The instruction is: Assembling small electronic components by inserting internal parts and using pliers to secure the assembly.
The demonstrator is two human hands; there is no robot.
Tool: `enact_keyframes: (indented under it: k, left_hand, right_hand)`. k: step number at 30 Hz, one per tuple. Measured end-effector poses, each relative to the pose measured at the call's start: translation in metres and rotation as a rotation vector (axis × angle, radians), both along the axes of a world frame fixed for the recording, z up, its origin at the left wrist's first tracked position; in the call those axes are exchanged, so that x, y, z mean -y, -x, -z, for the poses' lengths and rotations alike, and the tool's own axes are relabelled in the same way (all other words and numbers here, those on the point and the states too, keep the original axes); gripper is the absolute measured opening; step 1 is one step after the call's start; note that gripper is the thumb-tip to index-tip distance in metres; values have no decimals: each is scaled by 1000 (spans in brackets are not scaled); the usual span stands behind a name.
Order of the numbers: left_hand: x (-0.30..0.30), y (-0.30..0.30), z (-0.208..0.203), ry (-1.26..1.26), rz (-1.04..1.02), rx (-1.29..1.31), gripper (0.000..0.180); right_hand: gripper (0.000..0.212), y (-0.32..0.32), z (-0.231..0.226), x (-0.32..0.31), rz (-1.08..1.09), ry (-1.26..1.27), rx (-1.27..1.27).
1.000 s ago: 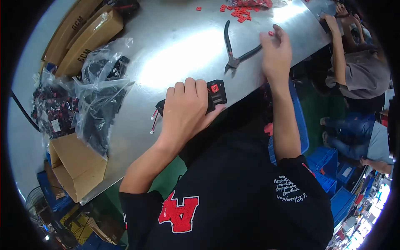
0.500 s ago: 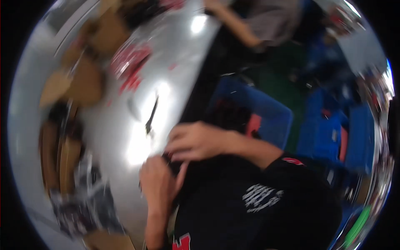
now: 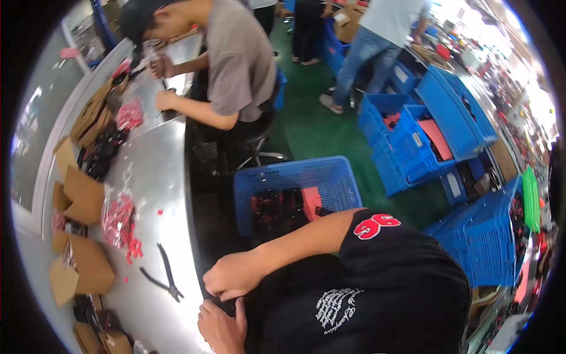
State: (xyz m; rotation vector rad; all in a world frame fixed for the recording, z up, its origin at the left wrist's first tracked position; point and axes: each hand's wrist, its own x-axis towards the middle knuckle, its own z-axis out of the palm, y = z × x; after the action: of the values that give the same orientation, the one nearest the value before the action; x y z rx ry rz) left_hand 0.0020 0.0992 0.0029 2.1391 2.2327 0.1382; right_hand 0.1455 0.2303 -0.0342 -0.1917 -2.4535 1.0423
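My right hand (image 3: 236, 275) reaches across from the right, its fingers curled down over a small black part (image 3: 225, 303) at the edge of the metal table. Just below it, my left hand (image 3: 221, 325) grips the same part from the near side, thumb raised along it. Most of the part is hidden by my fingers, so its kind does not show. On the tabletop to the left lie dark-handled cutting pliers (image 3: 168, 279), handles spread. Beyond them are small red pieces (image 3: 135, 249) beside a clear plastic bag (image 3: 119, 219) of more red pieces.
Open cardboard boxes (image 3: 88, 265) line the table's left side. A blue basket (image 3: 345, 177) with black and red parts stands on the floor beyond my right arm. Stacked blue crates (image 3: 407, 168) are further right. A co-worker (image 3: 242, 71) sits at the table's far end; others stand behind.
My view has swung, bringing the co-worker and the aisle further into the picture. Both hands now appear lower, still together at the dark part. The pliers still lie on the table.
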Motion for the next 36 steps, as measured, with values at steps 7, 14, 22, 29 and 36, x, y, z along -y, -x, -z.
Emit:
enact_keyframes:
  k: [7,14,22,29,36]
  left_hand:
    - [20,39,-10,-38,-334,41,55]
    - [42,69,7,-69,-331,137,58]
    - [54,77,8,-88,-330,126,60]
    - [58,88,1,-5,-384,236,58]
    - [57,78,-9,37,-423,172,57]
  right_hand:
    - [109,88,-21,-42,740,-191,461]
    - [124,179,-49,-20,808,-264,761]
    - [38,187,-21,-33,641,-142,462]
    - [77,143,-54,-16,139,936,-355]
    - [96,155,-60,-2,-320,1129,-533]
